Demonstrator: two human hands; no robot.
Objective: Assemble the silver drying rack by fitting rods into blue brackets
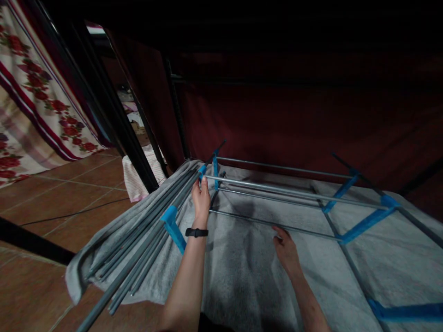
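A frame of grey metal rods joined by blue plastic connectors lies on a grey cloth. My left hand, with a black band on the wrist, is closed round a rod end at a blue corner connector. My right hand rests on the cloth against the nearest rod, its fingers curled at the rod. A bundle of loose grey rods lies to the left of my left arm, one bearing a blue connector.
Brown tiled floor spreads to the left. A flowered curtain hangs at far left. Black bed-frame posts rise behind the rods, with a dark red drape at the back. A striped pink cloth lies by a post.
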